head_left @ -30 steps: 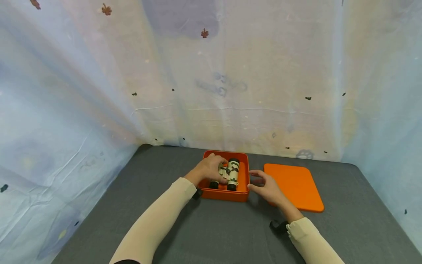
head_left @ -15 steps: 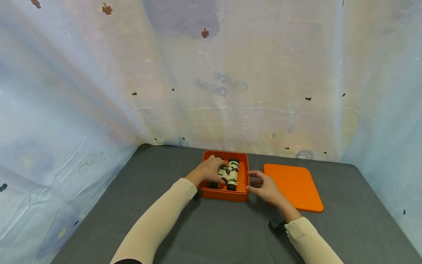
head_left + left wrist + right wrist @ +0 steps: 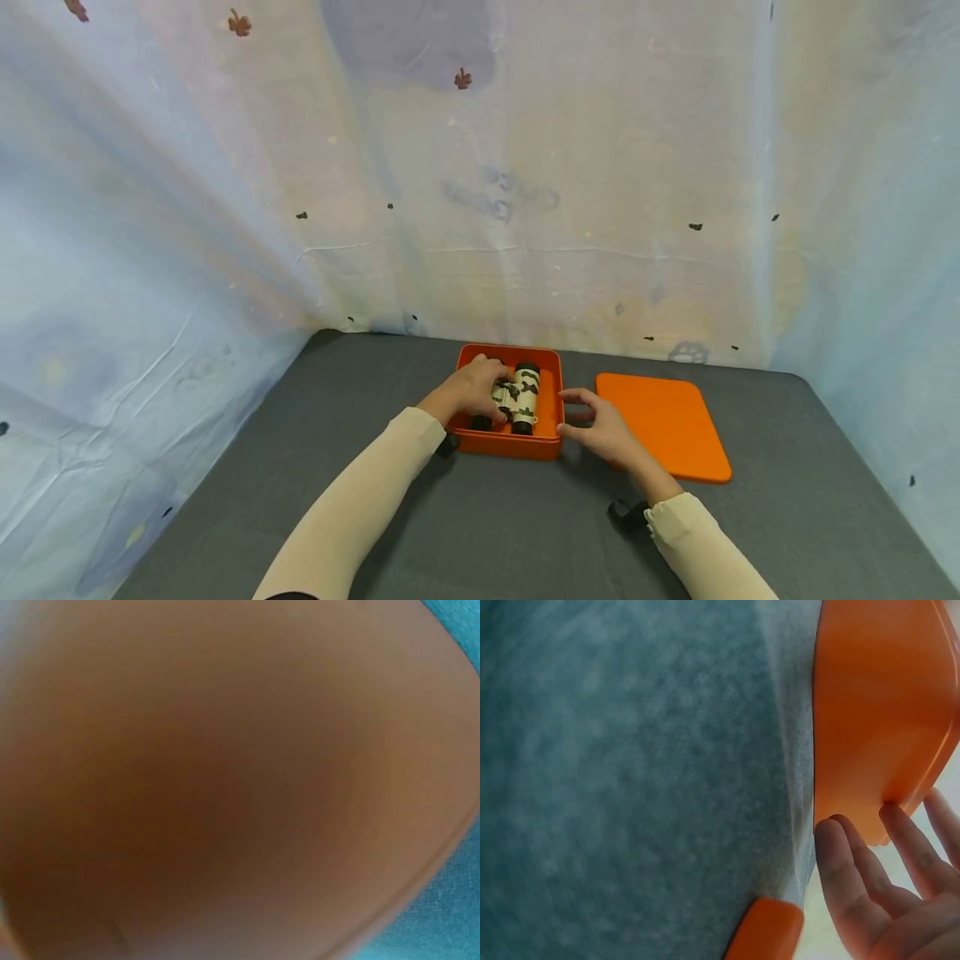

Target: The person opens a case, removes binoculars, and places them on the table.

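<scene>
In the head view, camouflage-patterned binoculars with black ends lie inside an orange box. My left hand reaches over the box's left wall and curls around the left barrel, hiding much of it. A blurred brownish-orange surface fills most of the left wrist view. Beside the box's right wall, my right hand has its fingertips at the wall, fingers spread and gently bent. The right wrist view shows these fingertips right at the orange wall.
To the right lies a flat orange lid on the grey table. A pale patterned curtain hangs behind and along both sides of the table.
My left thumb has shifted slightly left, off the middle of the binoculars and toward the left barrel. The right hand, box and lid hold nearly the same places.
</scene>
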Demonstrator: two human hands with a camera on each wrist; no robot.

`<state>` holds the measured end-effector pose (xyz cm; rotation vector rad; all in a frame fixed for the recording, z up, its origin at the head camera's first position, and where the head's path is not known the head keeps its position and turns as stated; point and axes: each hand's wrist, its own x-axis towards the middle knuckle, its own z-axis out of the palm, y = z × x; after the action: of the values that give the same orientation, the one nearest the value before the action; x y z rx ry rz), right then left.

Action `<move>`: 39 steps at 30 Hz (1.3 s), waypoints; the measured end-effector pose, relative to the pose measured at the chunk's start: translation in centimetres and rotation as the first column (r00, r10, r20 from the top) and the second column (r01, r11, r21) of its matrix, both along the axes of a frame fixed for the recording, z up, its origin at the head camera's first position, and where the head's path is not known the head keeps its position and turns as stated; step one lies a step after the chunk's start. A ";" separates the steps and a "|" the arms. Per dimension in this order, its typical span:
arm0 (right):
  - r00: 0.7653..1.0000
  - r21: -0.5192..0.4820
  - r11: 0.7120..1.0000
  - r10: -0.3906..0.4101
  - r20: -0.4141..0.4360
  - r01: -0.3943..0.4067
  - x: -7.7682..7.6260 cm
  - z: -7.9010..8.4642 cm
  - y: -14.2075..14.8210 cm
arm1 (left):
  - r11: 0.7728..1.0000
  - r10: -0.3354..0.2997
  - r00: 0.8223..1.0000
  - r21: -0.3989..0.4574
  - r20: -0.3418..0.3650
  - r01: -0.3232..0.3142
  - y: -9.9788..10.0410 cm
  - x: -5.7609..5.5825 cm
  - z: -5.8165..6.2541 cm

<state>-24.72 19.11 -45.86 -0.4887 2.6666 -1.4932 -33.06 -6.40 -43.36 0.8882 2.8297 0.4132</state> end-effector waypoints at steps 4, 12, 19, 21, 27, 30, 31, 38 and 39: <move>1.000 -0.007 1.000 0.004 0.006 -0.004 0.1 0.1 0.0 | 1.000 -0.016 1.000 0.023 -0.011 0.016 -0.2 -0.1 -0.2; 1.000 0.027 1.000 -0.002 -0.002 0.002 0.0 0.3 0.0 | 0.992 -0.023 1.000 0.121 -0.009 0.024 -0.8 -0.3 0.4; 1.000 0.037 0.999 -0.010 0.013 0.009 0.0 0.5 -0.1 | 0.992 -0.008 0.999 0.125 -0.042 0.013 -1.3 -0.2 1.5; 1.000 0.039 0.999 -0.012 0.019 0.012 0.0 0.5 -0.2 | 0.992 -0.001 0.999 0.123 -0.042 0.006 -1.4 -0.2 1.8; 1.000 0.039 0.999 -0.014 0.027 0.013 0.1 0.7 -0.3 | 0.988 -0.002 1.000 0.154 -0.027 0.006 -1.9 0.2 2.7; 1.000 0.037 0.999 -0.009 0.028 0.008 0.2 0.8 -0.3 | 0.987 0.000 0.999 0.159 -0.044 0.007 -2.3 0.3 3.0; 1.000 0.036 0.999 -0.006 0.028 0.005 0.3 0.8 -0.3 | 0.987 0.001 0.999 0.158 -0.051 0.007 -2.4 0.3 3.1; 0.998 0.011 1.000 0.006 0.061 -0.007 1.2 2.5 -0.8 | 0.986 0.004 0.997 0.164 -0.076 0.009 -2.9 0.4 3.6; 0.998 0.011 1.000 0.007 0.063 -0.008 1.2 2.5 -0.8 | 0.986 0.005 0.997 0.164 -0.079 0.008 -3.0 0.4 3.7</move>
<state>-23.53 18.27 -43.38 -0.4428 2.6208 -1.4653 -32.68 -9.41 -39.71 0.9561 2.8998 0.6326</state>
